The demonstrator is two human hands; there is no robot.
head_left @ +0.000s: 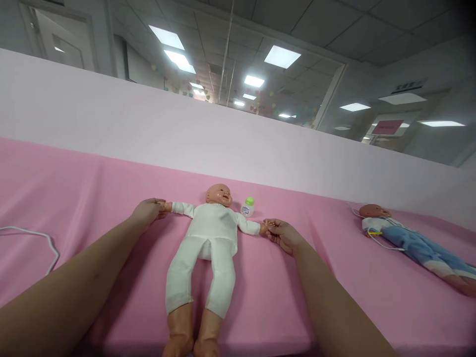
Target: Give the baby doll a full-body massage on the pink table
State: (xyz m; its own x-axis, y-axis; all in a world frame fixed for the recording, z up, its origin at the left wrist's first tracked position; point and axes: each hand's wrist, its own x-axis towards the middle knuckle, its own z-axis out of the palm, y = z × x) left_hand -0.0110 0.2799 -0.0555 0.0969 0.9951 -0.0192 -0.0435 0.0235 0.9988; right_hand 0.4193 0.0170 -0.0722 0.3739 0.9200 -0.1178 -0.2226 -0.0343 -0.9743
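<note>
The person's bare forearms [70, 277] come in from the bottom, nearest the camera, over a pink sheet [275, 297]. At far left, a white cord [28, 230] bends across the sheet. The left hand [147, 212] is closed, its fingers pinched on one hand of a baby doll [210, 224]. Dressed in white, the baby doll lies on its back in the middle of the sheet, head away from the camera, bare feet at the bottom edge, arms stretched out to both sides. A small bottle [247, 207] with a green cap stands just beside its head. The right hand [285, 236] is closed too, thumb and fingers clamped on the baby doll's other hand. Well apart at far right, a second doll [427, 250] in blue clothing lies on the sheet.
</note>
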